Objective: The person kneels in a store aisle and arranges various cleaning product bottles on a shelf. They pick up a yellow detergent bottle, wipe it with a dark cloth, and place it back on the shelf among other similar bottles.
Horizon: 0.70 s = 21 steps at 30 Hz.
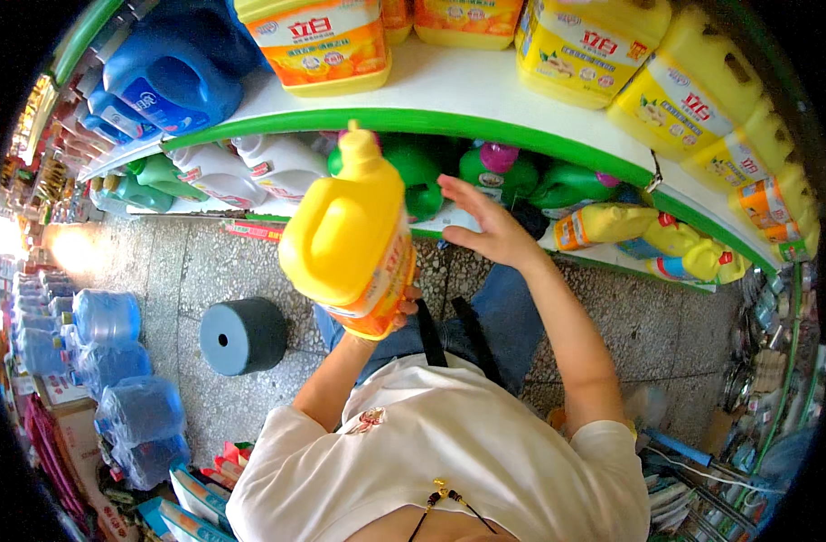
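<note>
A yellow plastic jug of liquid detergent (345, 237) with an orange label is held up in front of me, tilted, its capped spout toward the shelf. My left hand (405, 308) grips it from beneath near the base, and the jug hides most of the palm. To the right of the jug, my right hand (487, 227) holds nothing. Its thumb and fingers are spread, apart from the jug, in front of green bottles with pink caps (498, 166) on the lower shelf.
The green-edged upper shelf (454, 81) bears yellow jugs (576, 54) and blue bottles (172, 88). White bottles (277, 166) and yellow bottles (609, 223) stand below. A dark round stool (243, 337) is on the speckled floor at left, near large water bottles (142, 410).
</note>
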Each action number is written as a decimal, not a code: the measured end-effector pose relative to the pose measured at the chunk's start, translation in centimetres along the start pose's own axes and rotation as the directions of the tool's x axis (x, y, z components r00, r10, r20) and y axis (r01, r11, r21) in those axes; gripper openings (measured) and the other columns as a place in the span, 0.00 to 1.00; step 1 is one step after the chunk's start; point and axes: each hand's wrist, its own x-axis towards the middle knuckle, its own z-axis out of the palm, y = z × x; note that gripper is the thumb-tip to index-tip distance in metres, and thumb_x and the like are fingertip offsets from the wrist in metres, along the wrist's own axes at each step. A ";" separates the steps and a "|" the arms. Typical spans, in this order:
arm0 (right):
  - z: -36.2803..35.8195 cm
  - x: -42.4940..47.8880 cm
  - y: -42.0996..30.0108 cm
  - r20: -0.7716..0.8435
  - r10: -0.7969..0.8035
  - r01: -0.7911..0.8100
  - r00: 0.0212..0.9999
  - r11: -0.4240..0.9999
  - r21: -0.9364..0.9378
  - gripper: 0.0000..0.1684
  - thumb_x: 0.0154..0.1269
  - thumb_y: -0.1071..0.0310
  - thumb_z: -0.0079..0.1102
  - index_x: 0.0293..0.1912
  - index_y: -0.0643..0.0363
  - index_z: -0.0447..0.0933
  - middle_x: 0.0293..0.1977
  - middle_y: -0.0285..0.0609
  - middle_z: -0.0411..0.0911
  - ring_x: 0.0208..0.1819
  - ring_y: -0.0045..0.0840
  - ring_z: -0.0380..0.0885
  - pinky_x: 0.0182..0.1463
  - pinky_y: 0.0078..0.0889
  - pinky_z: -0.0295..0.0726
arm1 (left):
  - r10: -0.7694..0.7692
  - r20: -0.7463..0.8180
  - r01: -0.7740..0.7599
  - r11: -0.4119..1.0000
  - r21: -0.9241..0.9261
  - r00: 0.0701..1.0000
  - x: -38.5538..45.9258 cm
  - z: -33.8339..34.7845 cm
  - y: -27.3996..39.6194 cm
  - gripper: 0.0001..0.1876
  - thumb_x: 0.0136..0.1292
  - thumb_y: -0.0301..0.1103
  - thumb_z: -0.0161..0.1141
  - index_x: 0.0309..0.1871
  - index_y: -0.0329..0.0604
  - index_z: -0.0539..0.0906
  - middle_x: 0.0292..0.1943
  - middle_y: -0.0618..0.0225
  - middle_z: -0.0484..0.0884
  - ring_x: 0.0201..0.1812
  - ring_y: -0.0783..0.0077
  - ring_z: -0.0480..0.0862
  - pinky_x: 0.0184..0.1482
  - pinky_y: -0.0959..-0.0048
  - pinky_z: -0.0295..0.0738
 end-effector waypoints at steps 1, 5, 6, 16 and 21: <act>0.4 0.7 0.1 0.028 -0.068 0.065 0.997 0.993 0.099 0.43 0.56 0.71 0.65 0.67 0.58 0.54 0.66 0.42 0.58 0.67 0.29 0.58 0.68 0.37 0.56 | -0.027 -0.026 0.027 0.999 0.017 0.999 0.7 0.4 -0.5 0.40 0.55 0.63 0.55 0.63 0.43 0.62 0.44 0.52 0.68 0.41 0.54 0.70 0.40 0.58 0.73; 0.2 1.7 -0.6 0.134 -0.028 -0.032 0.991 0.906 0.423 0.54 0.41 0.64 0.78 0.65 0.58 0.57 0.62 0.39 0.65 0.62 0.25 0.65 0.64 0.33 0.64 | -0.160 -0.109 0.171 0.979 0.108 0.981 2.8 1.2 -0.9 0.43 0.54 0.67 0.52 0.64 0.43 0.64 0.41 0.49 0.71 0.40 0.52 0.73 0.36 0.59 0.76; -0.7 1.4 -0.7 0.139 -0.010 -0.040 0.990 0.933 0.359 0.56 0.37 0.63 0.80 0.65 0.58 0.58 0.61 0.38 0.66 0.61 0.25 0.65 0.64 0.33 0.65 | -0.219 -0.127 0.233 0.966 0.108 0.967 3.3 1.4 -0.9 0.43 0.54 0.67 0.52 0.65 0.43 0.63 0.42 0.48 0.71 0.41 0.50 0.74 0.36 0.58 0.77; -5.6 0.3 -2.3 -0.416 -0.222 0.433 0.882 0.732 0.526 0.50 0.43 0.48 0.74 0.61 0.57 0.61 0.56 0.37 0.70 0.56 0.29 0.71 0.58 0.38 0.73 | 0.157 -0.071 -0.116 0.908 0.404 0.985 9.8 10.1 -2.3 0.34 0.66 0.61 0.37 0.69 0.51 0.58 0.68 0.44 0.56 0.64 0.27 0.57 0.57 0.27 0.56; -5.2 2.3 -6.6 -0.593 -0.253 0.530 0.764 0.771 0.354 0.40 0.51 0.50 0.70 0.58 0.57 0.65 0.53 0.39 0.73 0.52 0.30 0.75 0.52 0.34 0.78 | 0.303 0.071 -0.262 0.655 0.709 0.950 11.5 13.9 -0.7 0.34 0.69 0.60 0.31 0.70 0.48 0.55 0.68 0.50 0.58 0.66 0.38 0.60 0.55 0.28 0.61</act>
